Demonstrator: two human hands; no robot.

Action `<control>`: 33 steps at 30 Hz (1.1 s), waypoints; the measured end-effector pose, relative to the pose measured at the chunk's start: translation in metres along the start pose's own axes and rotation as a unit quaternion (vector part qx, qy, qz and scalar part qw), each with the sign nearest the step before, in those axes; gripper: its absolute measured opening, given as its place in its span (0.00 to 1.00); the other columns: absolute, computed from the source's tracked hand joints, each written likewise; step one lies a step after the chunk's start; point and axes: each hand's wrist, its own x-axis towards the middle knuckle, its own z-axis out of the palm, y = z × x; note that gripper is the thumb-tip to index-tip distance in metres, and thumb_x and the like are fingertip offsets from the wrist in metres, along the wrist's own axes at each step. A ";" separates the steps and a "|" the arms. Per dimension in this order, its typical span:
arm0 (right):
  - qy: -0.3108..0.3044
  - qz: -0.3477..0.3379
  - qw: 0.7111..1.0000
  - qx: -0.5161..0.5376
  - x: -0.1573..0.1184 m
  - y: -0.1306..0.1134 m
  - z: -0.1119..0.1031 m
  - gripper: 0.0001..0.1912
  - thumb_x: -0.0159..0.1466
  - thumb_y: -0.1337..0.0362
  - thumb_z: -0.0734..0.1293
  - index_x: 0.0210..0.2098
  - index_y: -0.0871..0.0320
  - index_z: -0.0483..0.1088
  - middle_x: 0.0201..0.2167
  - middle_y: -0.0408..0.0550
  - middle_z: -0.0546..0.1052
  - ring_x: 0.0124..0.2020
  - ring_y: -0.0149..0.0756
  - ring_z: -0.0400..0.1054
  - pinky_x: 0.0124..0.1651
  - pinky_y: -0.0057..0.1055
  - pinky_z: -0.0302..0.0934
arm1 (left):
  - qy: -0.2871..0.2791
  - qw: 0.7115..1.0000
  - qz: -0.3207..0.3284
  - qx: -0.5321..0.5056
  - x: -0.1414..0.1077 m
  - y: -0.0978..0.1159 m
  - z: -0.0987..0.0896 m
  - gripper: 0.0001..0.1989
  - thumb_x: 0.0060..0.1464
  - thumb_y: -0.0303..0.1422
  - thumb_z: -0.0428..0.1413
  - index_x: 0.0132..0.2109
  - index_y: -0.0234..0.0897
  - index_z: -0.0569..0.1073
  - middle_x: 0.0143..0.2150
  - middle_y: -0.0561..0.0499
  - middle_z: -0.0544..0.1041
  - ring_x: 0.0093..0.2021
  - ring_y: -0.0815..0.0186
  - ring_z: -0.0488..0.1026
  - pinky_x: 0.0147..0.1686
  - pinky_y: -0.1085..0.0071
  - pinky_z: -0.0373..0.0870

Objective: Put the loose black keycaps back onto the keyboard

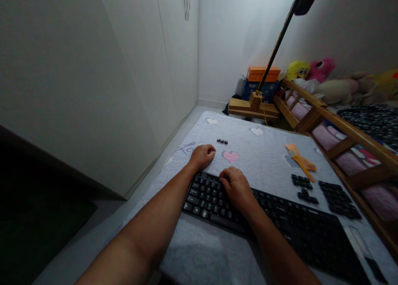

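Observation:
A black keyboard (214, 206) lies slantwise on the pale quilted cover, with keycaps on its left part and a darker, seemingly bare stretch on its right. Over the top row, my right hand (236, 187) rests with bent fingers pressed together; whatever is at its fingertips is hidden. Just beyond the keyboard's far left corner, my left hand (202, 157) is curled closed on the cover, and I cannot see inside it. Three small black keycaps (222, 141) sit in a row a little past my left hand.
To the right are groups of loose black keycaps (338, 200), a yellow-handled brush (303, 166) and an orange cloth (292, 148). A thin clear-and-black item (362, 247) lies beside the keyboard. A wooden bed rail (351, 131) borders the right; a white cabinet (130, 77) stands left.

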 end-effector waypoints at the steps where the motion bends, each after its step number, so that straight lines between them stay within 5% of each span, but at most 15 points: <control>1: -0.001 0.003 1.000 0.004 0.000 0.000 0.000 0.07 0.63 0.73 0.64 0.32 0.57 0.72 0.35 0.48 0.74 0.41 0.39 0.66 0.48 0.34 0.57 | 0.000 1.000 0.001 0.000 0.000 0.000 0.000 0.10 0.55 0.31 0.54 0.39 0.36 0.80 0.32 0.49 0.80 0.33 0.64 0.75 0.37 0.71 0.69; 24: -0.001 -0.002 1.000 -0.015 0.002 0.000 0.002 0.07 0.62 0.72 0.63 0.32 0.57 0.71 0.34 0.48 0.74 0.41 0.38 0.65 0.46 0.32 0.56 | -0.002 1.000 -0.002 0.003 0.001 0.001 -0.001 0.10 0.55 0.32 0.54 0.39 0.36 0.80 0.32 0.50 0.80 0.33 0.65 0.74 0.36 0.71 0.68; 33: -0.056 0.010 0.996 -0.073 0.013 -0.006 -0.008 0.07 0.64 0.69 0.63 0.33 0.57 0.73 0.35 0.49 0.77 0.39 0.39 0.67 0.41 0.32 0.54 | 0.000 1.000 -0.001 0.004 0.000 0.001 -0.001 0.10 0.55 0.31 0.55 0.39 0.36 0.80 0.32 0.49 0.80 0.34 0.65 0.74 0.36 0.71 0.68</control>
